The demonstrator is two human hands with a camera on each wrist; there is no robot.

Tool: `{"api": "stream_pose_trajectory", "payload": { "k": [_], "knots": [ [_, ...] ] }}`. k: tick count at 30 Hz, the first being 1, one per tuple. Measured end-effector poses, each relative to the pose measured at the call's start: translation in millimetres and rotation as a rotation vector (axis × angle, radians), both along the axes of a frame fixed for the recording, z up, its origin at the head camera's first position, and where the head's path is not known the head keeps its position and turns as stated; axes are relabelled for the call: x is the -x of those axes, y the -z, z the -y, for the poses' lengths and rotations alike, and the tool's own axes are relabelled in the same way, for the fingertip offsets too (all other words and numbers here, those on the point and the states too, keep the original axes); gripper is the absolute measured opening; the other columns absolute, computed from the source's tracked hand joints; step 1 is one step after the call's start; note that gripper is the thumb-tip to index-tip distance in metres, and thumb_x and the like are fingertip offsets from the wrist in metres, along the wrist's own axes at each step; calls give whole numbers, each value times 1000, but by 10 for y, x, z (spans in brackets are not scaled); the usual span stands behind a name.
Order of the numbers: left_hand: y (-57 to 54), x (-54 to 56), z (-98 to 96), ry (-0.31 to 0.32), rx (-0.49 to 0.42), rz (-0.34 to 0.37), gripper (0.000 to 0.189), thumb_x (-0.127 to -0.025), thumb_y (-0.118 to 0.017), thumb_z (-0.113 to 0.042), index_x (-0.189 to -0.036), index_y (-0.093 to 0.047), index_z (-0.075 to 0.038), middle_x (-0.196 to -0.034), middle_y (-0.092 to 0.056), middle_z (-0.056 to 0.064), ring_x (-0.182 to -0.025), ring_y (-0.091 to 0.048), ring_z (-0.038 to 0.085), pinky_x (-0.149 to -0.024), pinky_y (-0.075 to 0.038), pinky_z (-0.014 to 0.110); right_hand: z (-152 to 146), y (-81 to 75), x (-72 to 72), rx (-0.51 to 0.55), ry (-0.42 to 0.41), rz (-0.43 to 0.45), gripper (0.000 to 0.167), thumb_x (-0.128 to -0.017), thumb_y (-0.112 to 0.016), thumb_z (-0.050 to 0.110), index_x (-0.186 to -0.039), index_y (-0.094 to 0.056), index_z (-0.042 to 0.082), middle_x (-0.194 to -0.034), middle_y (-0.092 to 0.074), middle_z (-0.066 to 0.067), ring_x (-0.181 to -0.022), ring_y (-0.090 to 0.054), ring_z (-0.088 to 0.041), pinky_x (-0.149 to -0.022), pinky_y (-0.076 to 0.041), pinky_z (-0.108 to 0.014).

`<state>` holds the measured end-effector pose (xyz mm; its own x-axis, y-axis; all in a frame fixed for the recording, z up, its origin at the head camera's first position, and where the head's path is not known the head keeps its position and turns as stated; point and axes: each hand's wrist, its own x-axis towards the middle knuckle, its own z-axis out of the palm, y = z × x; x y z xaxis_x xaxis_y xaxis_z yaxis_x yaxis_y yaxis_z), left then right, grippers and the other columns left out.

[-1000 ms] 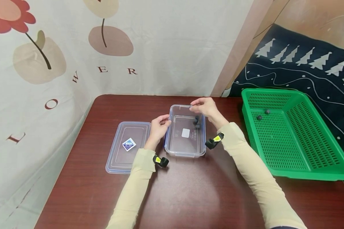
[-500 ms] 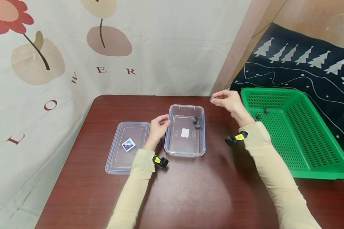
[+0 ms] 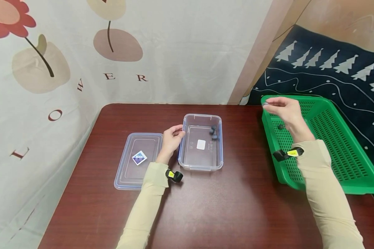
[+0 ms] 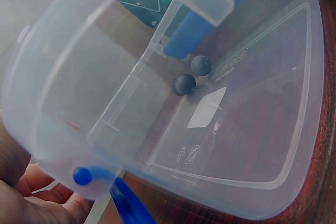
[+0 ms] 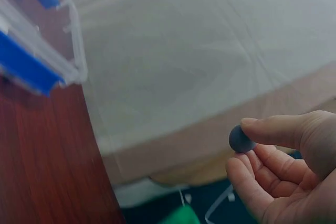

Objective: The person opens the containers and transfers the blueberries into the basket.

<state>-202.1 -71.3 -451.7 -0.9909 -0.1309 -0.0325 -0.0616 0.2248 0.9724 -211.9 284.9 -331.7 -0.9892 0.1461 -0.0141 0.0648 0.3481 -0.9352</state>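
In the right wrist view, my right hand [image 3: 285,112] pinches a blueberry [image 5: 242,139], small, round and dark blue, between thumb and fingertips. In the head view that hand is over the back left corner of the green basket [image 3: 372,180]. My left hand [image 3: 172,140] holds the left side of a clear plastic box [image 3: 190,160]; its fingers [image 4: 50,198] curl at the outer wall near a blue clip. Inside the box lie several blueberries [image 4: 185,84] towards the back right. Another blueberry [image 3: 281,127] sits in the basket.
A clear lid [image 3: 135,176] with a blue rim and a BXH sticker lies left of the box, partly behind the left hand. The wooden table [image 3: 212,207] ends at a pale printed curtain [image 3: 187,69]. Dark tree-patterned cloth [image 3: 324,76] hangs behind the basket.
My right hand has moved right, from the box's back right corner to above the basket, carrying a blueberry. It now covers one blueberry in the basket. The left hand has stayed put.
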Motion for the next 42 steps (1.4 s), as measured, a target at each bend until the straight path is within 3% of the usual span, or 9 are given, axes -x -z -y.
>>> {"api": "stream_pose_trajectory", "payload": {
  "k": [8, 17, 22, 26, 30, 34, 37, 42],
  "knots": [
    [8, 5, 2, -2, 1, 6, 29, -86, -62, 0, -114, -64, 4, -108, -65, 21, -95, -62, 29, -82, -51, 33, -367, 69, -121, 72, 58, 6, 13, -82, -73, 15, -83, -70, 28, -72, -65, 20, -68, -61, 4, -62, -49, -13],
    [7, 13, -1, 7, -5, 1, 29, -85, -62, 1, -114, -63, 5, -109, -65, 22, -96, -62, 30, -83, -51, 34, -705, 315, -93, 232, 144, 101, 10, -79, -75, 15, -85, -69, 22, -73, -66, 11, -69, -64, -1, -63, -51, -14],
    [-12, 2, 2, 9, -3, -1, 29, -85, -62, 1, -114, -63, 5, -108, -65, 22, -96, -62, 30, -84, -51, 35, -880, 521, -40, 210, 164, 143, 15, -79, -75, 18, -93, -69, 16, -79, -66, 11, -74, -65, -1, -72, -52, -17],
    [-12, 0, 5, 8, -8, 1, 29, -85, -62, 1, -113, -64, 5, -108, -65, 21, -95, -62, 29, -83, -51, 34, -916, 569, -47, 120, 150, 187, 17, -81, -73, 26, -96, -67, 21, -84, -62, 17, -76, -63, 4, -88, -49, -27],
    [-4, 13, 8, 5, -19, -3, 29, -85, -62, 1, -113, -64, 5, -107, -65, 21, -94, -62, 28, -81, -51, 30, -917, 553, -77, 35, 135, 271, 26, -82, -71, 33, -104, -64, 21, -84, -57, 21, -75, -61, 8, -108, -28, -44],
    [2, 20, 12, 3, -21, -7, 29, -84, -63, 2, -113, -64, 5, -107, -66, 21, -93, -62, 27, -79, -51, 27, -929, 549, -93, -34, 66, 329, 38, -84, -68, 36, -115, -58, 16, -81, -54, 23, -72, -58, 11, -110, -11, -56],
    [4, 18, 11, 1, -16, -7, 29, -84, -63, 1, -113, -64, 5, -106, -66, 21, -93, -62, 28, -79, -51, 27, -938, 564, -94, -43, 48, 351, 43, -85, -67, 35, -120, -55, 13, -80, -54, 25, -71, -57, 11, -110, -9, -56],
    [9, 16, 9, -1, -18, -4, 29, -84, -63, 1, -113, -64, 5, -107, -65, 21, -94, -62, 29, -80, -51, 29, -964, 604, -91, -43, 61, 362, 44, -86, -67, 33, -122, -54, 10, -89, -52, 19, -72, -58, 11, -111, -17, -50]
  ]
}}
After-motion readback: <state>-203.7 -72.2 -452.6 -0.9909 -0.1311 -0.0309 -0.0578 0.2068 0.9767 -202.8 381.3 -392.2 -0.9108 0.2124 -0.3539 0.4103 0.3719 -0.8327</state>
